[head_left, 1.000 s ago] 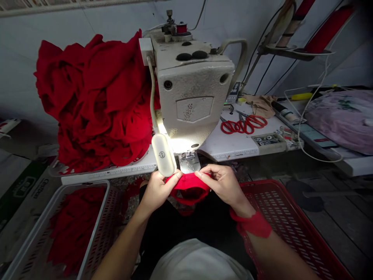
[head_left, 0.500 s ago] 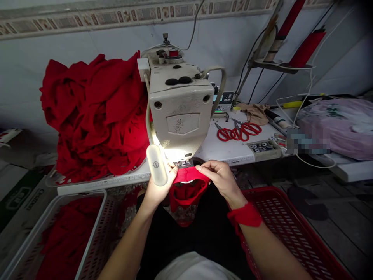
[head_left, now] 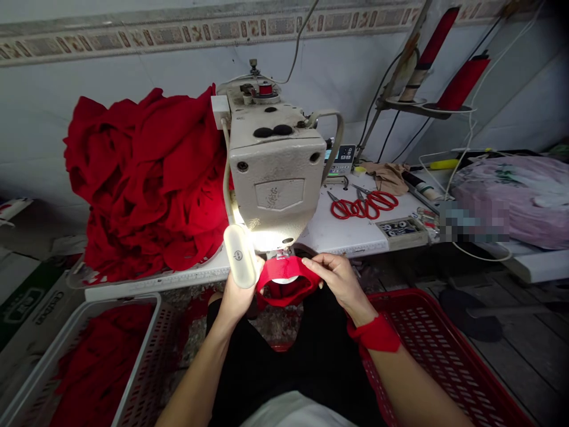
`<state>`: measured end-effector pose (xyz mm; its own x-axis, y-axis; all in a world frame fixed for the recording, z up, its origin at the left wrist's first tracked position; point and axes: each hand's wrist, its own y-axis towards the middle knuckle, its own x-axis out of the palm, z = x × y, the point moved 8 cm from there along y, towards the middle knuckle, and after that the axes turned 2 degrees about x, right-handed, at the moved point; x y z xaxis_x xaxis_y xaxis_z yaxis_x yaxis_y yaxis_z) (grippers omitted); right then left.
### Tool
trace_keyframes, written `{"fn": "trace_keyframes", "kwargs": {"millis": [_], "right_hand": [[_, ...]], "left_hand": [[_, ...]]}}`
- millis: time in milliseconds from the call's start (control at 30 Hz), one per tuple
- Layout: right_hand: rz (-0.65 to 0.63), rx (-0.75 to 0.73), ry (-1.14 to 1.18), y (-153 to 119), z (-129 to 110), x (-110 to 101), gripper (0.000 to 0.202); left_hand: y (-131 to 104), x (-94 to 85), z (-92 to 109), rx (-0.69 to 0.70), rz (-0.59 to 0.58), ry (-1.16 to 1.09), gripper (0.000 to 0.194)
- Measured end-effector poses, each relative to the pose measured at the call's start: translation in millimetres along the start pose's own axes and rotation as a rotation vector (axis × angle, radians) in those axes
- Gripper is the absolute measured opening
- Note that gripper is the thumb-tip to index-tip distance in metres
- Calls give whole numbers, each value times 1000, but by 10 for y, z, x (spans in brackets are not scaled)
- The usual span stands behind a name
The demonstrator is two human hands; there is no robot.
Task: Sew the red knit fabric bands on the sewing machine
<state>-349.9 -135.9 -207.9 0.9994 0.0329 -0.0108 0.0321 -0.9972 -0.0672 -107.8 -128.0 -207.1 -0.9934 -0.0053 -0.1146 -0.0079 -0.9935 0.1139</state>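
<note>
A loop of red fabric [head_left: 291,295] lies round the free end of the sewing machine [head_left: 278,178], its upper band under the needle area. My right hand [head_left: 340,279] pinches the band's right side between thumb and fingers. On the left side, my left hand [head_left: 240,290] grips the same loop, its fingers partly hidden behind the pale oval lamp [head_left: 240,256]. The lamp throws bright light on the machine's lower head. Another red fabric band [head_left: 376,333] circles my right wrist.
A big heap of red fabric [head_left: 146,184] rests left of the machine. Red-handled scissors [head_left: 351,207] and a small parts tray [head_left: 402,228] lie to the right. Below stand a white basket [head_left: 155,320] with red cloth and a red basket [head_left: 413,296]. Thread cones [head_left: 464,80] stand behind.
The red loop has been turned and spread, so its opening shows wider and its lower part hangs less. Both hands still hold it; the whole view has shifted slightly.
</note>
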Motion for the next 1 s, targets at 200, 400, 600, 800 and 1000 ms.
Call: {"fn": "trace_keyframes", "kwargs": {"millis": [200,400,600,800,1000], "right_hand": [[-34,62,-102,-108,344,-173,35],[-257,-65,-130,-456,-3,302,29],[-632,-464,-448,-967,-376,1091,22],[-586,-280,-707,-891,-41,984,32],[-646,-203,-445,-894,-222,810,26]], "left_hand": [[-514,-94,-646,-92,-263,277,51],[-968,236,-621,16,-563,405,38],[-1182,523,-496,123,-666,506,33],[-944,111,-361,-90,-619,278,26],[-854,-192,-376,-296,-729,80,26]]}}
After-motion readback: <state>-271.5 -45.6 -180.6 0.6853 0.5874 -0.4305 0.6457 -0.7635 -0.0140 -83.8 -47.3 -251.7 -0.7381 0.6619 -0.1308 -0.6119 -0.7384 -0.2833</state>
